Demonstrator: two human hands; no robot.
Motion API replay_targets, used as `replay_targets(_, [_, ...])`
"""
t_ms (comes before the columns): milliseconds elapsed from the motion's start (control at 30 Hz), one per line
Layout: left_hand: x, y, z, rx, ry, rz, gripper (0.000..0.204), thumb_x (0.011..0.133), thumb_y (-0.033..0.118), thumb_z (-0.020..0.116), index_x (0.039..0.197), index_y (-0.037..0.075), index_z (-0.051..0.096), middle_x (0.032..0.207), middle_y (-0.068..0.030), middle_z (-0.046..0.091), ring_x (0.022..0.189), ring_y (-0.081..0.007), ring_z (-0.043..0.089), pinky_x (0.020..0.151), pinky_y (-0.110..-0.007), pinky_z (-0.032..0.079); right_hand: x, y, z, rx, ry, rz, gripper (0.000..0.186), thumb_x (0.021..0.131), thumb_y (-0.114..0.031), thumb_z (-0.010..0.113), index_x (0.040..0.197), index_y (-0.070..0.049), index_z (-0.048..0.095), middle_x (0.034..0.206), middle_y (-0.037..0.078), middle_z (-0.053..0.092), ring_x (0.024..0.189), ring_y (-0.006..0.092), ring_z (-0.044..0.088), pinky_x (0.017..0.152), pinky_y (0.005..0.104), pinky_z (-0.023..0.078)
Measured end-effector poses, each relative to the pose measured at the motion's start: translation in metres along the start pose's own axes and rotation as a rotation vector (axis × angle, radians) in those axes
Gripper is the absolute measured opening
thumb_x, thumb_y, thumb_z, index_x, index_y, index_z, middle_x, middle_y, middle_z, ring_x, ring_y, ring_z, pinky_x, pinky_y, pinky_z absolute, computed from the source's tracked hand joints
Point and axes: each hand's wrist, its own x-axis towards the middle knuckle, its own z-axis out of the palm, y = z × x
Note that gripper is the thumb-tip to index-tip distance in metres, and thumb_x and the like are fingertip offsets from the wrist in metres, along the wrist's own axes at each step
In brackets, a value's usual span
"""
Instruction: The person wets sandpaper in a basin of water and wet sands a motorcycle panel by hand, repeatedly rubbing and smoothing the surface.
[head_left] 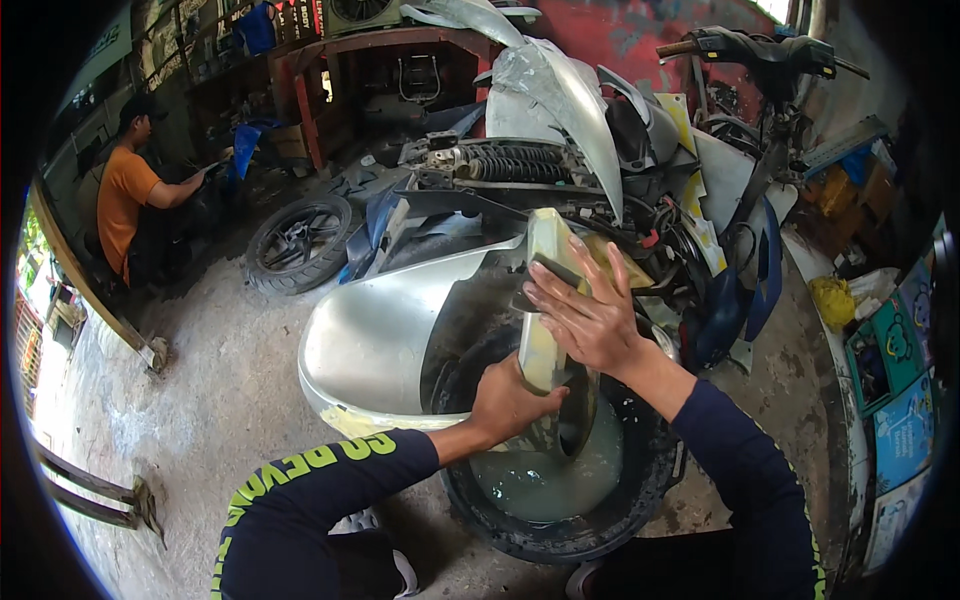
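Observation:
A narrow motorcycle body panel point(544, 345), cream and pale yellow, stands tilted up over a black basin point(560, 545) of cloudy water point(545, 490). My left hand point(510, 402) is closed round its lower end. Against the panel's upper part my right hand point(592, 318) presses a dark, thin sheet of sandpaper point(556, 272), some fingers flat over it and others spread apart. The hand looks wet, and part of the sheet is hidden under its fingers. A large silver-grey panel point(375, 330) with a dark inner side reaches over the basin's left rim.
Behind the basin lie a shock absorber point(515, 167) and several body panels. A wheel point(300, 243) rests on the concrete floor at left. Far left, a person in an orange shirt point(127, 200) crouches. A stripped motorcycle with handlebars point(760, 52) stands at right, near boxes point(905, 425).

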Motion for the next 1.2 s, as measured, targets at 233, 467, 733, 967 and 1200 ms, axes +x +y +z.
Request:
replay_targets(233, [-0.002, 0.006, 0.000, -0.022, 0.027, 0.026, 0.052, 0.072, 0.031, 0.087, 0.107, -0.002, 0.067, 0.093, -0.0210, 0.075, 0.089, -0.0346, 0.075, 0.081, -0.040, 0.058, -0.026, -0.004, 0.005, -0.023, 0.008, -0.126, 0.036, 0.097, -0.031, 0.057, 0.125, -0.016, 0.074, 0.148, -0.001, 0.058, 0.145, 0.0394, 0.041, 0.120, 0.0643, 0.016])
replay_targets(467, [-0.004, 0.004, 0.002, -0.057, 0.019, -0.044, 0.056, 0.072, 0.034, 0.087, 0.109, -0.001, 0.067, 0.094, -0.0212, 0.075, 0.092, -0.0350, 0.075, 0.082, -0.041, 0.058, -0.070, -0.012, 0.006, 0.078, -0.037, -0.078, 0.041, 0.095, -0.031, 0.062, 0.133, -0.019, 0.069, 0.152, -0.002, 0.055, 0.146, 0.0326, 0.041, 0.120, 0.0612, 0.020])
replay_targets(733, [-0.002, -0.001, 0.000, 0.008, -0.029, -0.033, 0.059, 0.071, 0.033, 0.087, 0.114, -0.001, 0.064, 0.097, -0.0220, 0.074, 0.092, -0.0362, 0.074, 0.082, -0.041, 0.058, -0.077, -0.029, 0.013, 0.139, -0.065, -0.048, 0.039, 0.095, -0.029, 0.061, 0.131, -0.019, 0.070, 0.151, -0.001, 0.056, 0.146, 0.0360, 0.041, 0.121, 0.0617, 0.018])
replay_targets(967, [-0.002, 0.002, -0.007, 0.043, -0.042, -0.060, 0.059, 0.071, 0.028, 0.086, 0.117, 0.000, 0.064, 0.100, -0.0216, 0.074, 0.095, -0.0350, 0.074, 0.083, -0.041, 0.058, -0.032, -0.027, 0.011, 0.110, -0.061, 0.087, 0.041, 0.098, -0.029, 0.057, 0.135, -0.014, 0.067, 0.154, 0.002, 0.052, 0.148, 0.0408, 0.037, 0.120, 0.0629, 0.015])
replay_targets(1200, [0.000, 0.001, 0.006, 0.054, 0.000, 0.006, 0.056, 0.070, 0.030, 0.088, 0.112, 0.000, 0.066, 0.096, -0.0210, 0.075, 0.092, -0.0346, 0.075, 0.081, -0.040, 0.058, -0.036, -0.024, -0.003, 0.139, -0.044, 0.198, 0.042, 0.096, -0.024, 0.059, 0.136, -0.012, 0.067, 0.154, 0.004, 0.052, 0.150, 0.0403, 0.034, 0.121, 0.0607, 0.013])
